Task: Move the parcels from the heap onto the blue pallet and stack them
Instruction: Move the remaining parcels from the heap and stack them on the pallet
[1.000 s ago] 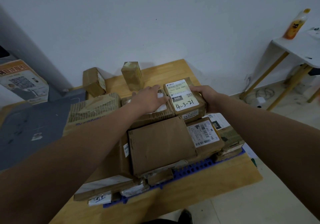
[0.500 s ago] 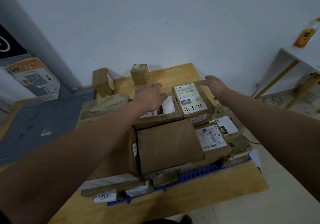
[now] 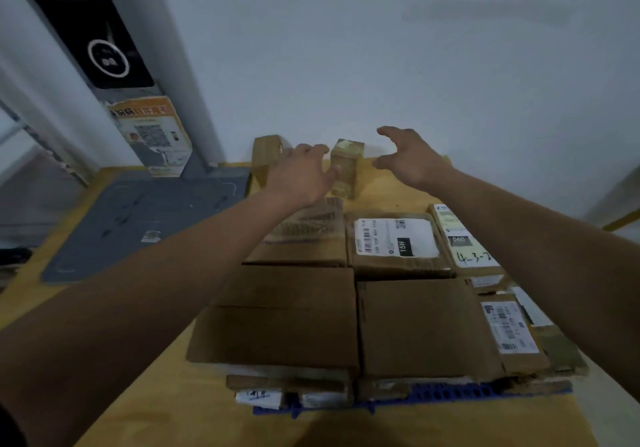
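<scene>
**boxguy:** so both hands are out past the stack right now. left hand (image 3: 304, 173) has its fingers spread and curled, empty, sitting just left of the small upright taped parcel (image 3: 347, 166) at the back of the desk (image 3: 408, 190). thumb looks like it's brushing the parcel's side but it's blurry, can't swear to it

**pallet_pete:** and the right one?

**boxguy:** right hand (image 3: 407, 157) is wide open too, thumb and fingers making a big C shape, nothing in it, just right of that same parcel with a visible gap. so the parcel is between the two hands

**pallet_pete:** anything else left back there?

**boxguy:** one more brown parcel (image 3: 265, 157) against the wall, left of the upright one, partly hidden behind the left hand

**pallet_pete:** how's the stack?

**boxguy:** pretty packed. blue pallet (image 3: 446, 393) only peeks out along the front edge under everything. top layer has two plain cartons in front, a box with a white "15H" label (image 3: 394, 242) behind them, and a box with handwritten "4-3-2.." (image 3: 464, 239) to its right. thinner parcels squashed underneath

**pallet_pete:** what's left of the desk?

**boxguy:** a grey mat (image 3: 138, 218), and an orange printed carton (image 3: 152, 135) leaning against the grey pillar
</scene>
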